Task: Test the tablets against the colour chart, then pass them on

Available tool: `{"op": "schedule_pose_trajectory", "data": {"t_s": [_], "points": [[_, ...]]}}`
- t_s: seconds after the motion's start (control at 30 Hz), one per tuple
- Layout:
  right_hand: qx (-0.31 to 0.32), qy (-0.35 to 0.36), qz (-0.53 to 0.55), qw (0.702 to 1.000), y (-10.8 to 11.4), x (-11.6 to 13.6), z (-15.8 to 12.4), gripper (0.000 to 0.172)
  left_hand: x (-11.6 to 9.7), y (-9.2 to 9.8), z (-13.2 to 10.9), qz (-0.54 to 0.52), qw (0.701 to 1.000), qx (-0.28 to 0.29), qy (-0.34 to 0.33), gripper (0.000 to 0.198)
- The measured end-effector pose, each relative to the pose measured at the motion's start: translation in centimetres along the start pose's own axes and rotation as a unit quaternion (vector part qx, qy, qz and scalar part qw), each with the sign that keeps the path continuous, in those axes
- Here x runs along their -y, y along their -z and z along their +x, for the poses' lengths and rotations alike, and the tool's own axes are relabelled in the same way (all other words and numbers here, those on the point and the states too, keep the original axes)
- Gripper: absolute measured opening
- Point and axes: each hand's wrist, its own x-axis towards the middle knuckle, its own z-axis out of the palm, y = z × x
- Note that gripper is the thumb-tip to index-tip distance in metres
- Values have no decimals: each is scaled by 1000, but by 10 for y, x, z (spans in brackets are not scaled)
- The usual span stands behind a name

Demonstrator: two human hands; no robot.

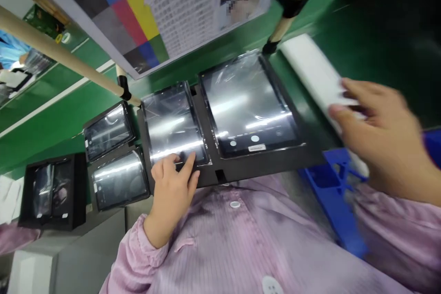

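Observation:
My left hand (174,188) rests its fingertips on the lower edge of a tablet (172,121) in clear film; its index finger and thumb are apart and it grips nothing. Just right of that lies a larger film-wrapped tablet (246,101), its screen lit with pale round icons and a small white label at the bottom. Both sit on a black tray (255,167). Over on the right, my right hand (386,133), smeared a little by motion, has thumb and index finger closed on the edge of a long white box (315,71). Its other fingers are partly hidden.
Two smaller wrapped devices (120,179) lie to the left, beside a black box (51,193) with wrapped items. A printed sheet (179,14) hangs low from a tan pipe frame (69,57). A blue plastic holder (330,183) stands under my right arm. Another person's sleeve (17,238) shows far left.

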Motion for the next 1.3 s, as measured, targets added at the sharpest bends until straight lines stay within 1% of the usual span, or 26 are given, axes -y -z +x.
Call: {"op": "schedule_pose_trajectory", "data": {"t_s": [0.03, 0.07, 0.1, 0.13, 0.17, 0.2, 0.27, 0.33, 0.37, 0.4, 0.47, 0.5, 0.57, 0.6, 0.67, 0.7, 0.73, 0.8, 0.9, 0.97, 1.0, 1.07, 1.13, 1.2, 1.23, 1.3], "points": [[30, -14, 57, 998, -1, 8, -1, 73, 5, -1, -1, 2, 1000, 1, 2, 39], [88, -35, 115, 989, -2, 14, -2, 79, 13, -3, -3, 2, 1000, -2, 9, 45], [140, -47, 154, 977, -4, 20, -3, 87, 22, -5, -4, 0, 1000, -9, 22, 55], [176, -47, 177, 967, -7, 24, -4, 91, 32, -7, -4, -9, 999, -15, 44, 68], [198, -46, 188, 961, -10, 26, -5, 95, 43, -10, -4, -25, 997, -14, 74, 83], [202, -39, 187, 961, -12, 28, -6, 96, 54, -13, -4, -46, 993, -3, 107, 97], [177, -13, 150, 973, -16, 29, -7, 93, 74, -18, -3, -93, 979, 38, 175, 114], [150, 22, 84, 985, -19, 29, -7, 88, 89, -19, -2, -136, 961, 64, 232, 122], [142, 39, 52, 988, -19, 28, -7, 85, 95, -18, -2, -160, 951, 64, 258, 123], [136, 51, 31, 989, -20, 28, -7, 83, 100, -16, -2, -193, 937, 58, 284, 124], [119, 52, 45, 990, -20, 29, -9, 80, 109, -12, -3, -285, 898, 38, 332, 122], [98, 47, 63, 992, -19, 30, -12, 78, 112, -10, -2, -336, 874, 21, 352, 118], [30, 44, 80, 995, -20, 37, -23, 73, 116, -6, 0, -435, 813, -33, 386, 101], [-10, 57, 76, 995, -20, 43, -31, 69, 115, -5, 3, -484, 776, -58, 399, 91], [-61, 123, 45, 989, -24, 56, -49, 56, 110, -4, 10, -575, 697, -83, 419, 72], [-62, 170, 30, 983, -27, 64, -58, 49, 105, -4, 14, -615, 661, -81, 422, 65], [-48, 219, 21, 974, -30, 72, -67, 42, 98, -5, 18, -646, 632, -73, 422, 59], [-4, 300, 18, 954, -40, 85, -78, 34, 83, -8, 25, -682, 596, -67, 418, 48], [53, 364, 42, 929, -53, 101, -84, 30, 62, -11, 28, -722, 558, -81, 400, 45], [77, 381, 47, 920, -58, 108, -82, 30, 52, -10, 24, -744, 539, -105, 382, 48], [87, 383, 41, 919, -59, 111, -81, 32, 49, -7, 21, -751, 534, -117, 370, 50], [100, 372, 30, 922, -60, 117, -76, 39, 45, 1, 11, -760, 535, -134, 344, 54], [130, 347, 46, 928, -59, 123, -72, 50, 43, 12, 0, -768, 539, -139, 316, 57], [156, 324, 106, 927, -58, 131, -69, 58, 41, 22, -11, -776, 541, -147, 289, 56], [157, 313, 149, 925, -58, 136, -69, 59, 39, 26, -14, -780, 539, -154, 277, 53], [140, 279, 254, 915, -59, 145, -70, 58, 34, 31, -16, -790, 530, -175, 253, 47]]}}
